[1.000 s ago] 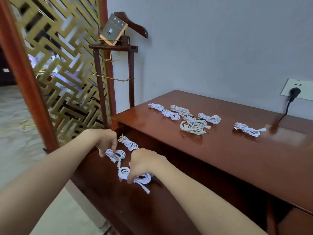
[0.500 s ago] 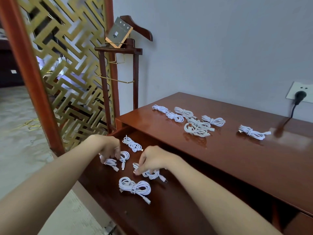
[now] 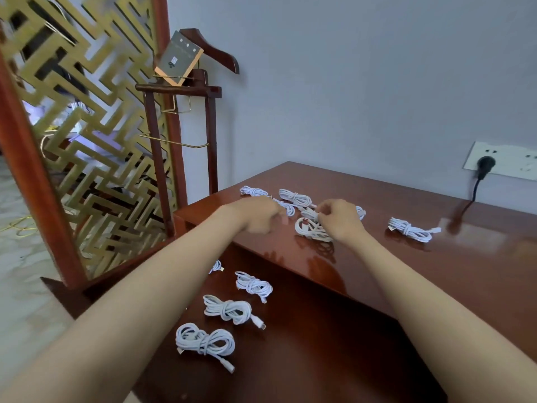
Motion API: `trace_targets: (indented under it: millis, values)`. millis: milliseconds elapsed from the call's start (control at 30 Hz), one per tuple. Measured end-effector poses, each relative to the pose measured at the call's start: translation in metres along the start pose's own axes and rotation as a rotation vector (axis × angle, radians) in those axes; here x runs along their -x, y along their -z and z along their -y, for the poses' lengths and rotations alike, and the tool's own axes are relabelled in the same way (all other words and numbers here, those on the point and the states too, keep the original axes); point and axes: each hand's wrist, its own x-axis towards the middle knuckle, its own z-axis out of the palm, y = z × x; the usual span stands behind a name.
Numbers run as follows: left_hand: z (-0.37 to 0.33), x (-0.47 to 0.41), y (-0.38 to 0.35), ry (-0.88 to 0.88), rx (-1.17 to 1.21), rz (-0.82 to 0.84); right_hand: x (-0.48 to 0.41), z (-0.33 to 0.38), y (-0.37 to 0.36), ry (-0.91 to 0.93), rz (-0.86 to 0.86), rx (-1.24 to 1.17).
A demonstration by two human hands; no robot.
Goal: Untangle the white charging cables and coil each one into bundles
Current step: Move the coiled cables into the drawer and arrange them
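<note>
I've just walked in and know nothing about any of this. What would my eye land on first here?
Two bare arms stretch forward, the left hand and right hand meeting among white cable bundles on the glossy wooden desk top. The right hand seems to pinch a loose coil. More tidy bundles lie on the lower shelf nearer the person, and a gold lattice screen fills the left side.
</note>
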Motion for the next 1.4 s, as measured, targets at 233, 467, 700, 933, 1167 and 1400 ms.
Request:
trace_targets:
  millis: [233, 467, 700, 933, 1167, 1400]
  values:
    - [-0.034, -0.046, -0.038, -0.106, -0.016, -0.126, -0.015, -0.024, -0.001, -0.045, 0.056, 0.012]
    - [-0.033, -0.056, -0.056, -0.098, -0.035, -0.102, -0.026, -0.037, -0.012, -0.045, 0.255, 0.047]
    - [-0.032, -0.037, -0.057, -0.081, 0.131, -0.091, -0.014, -0.028, -0.008, -0.039, 0.209, 0.503]
    - [-0.045, -0.018, -0.06, -0.036, 0.611, -0.067, 0.022, -0.025, 0.02, -0.046, 0.267, 0.545]
    - [-0.059, 0.014, -0.043, -0.089, 0.745, 0.301, 0.066, -0.03, 0.042, -0.04, 0.367, 0.465]
    - [-0.054, 0.028, -0.07, -0.048, 0.484, 0.492, 0.118, -0.016, 0.055, 0.085, 0.364, 0.437]
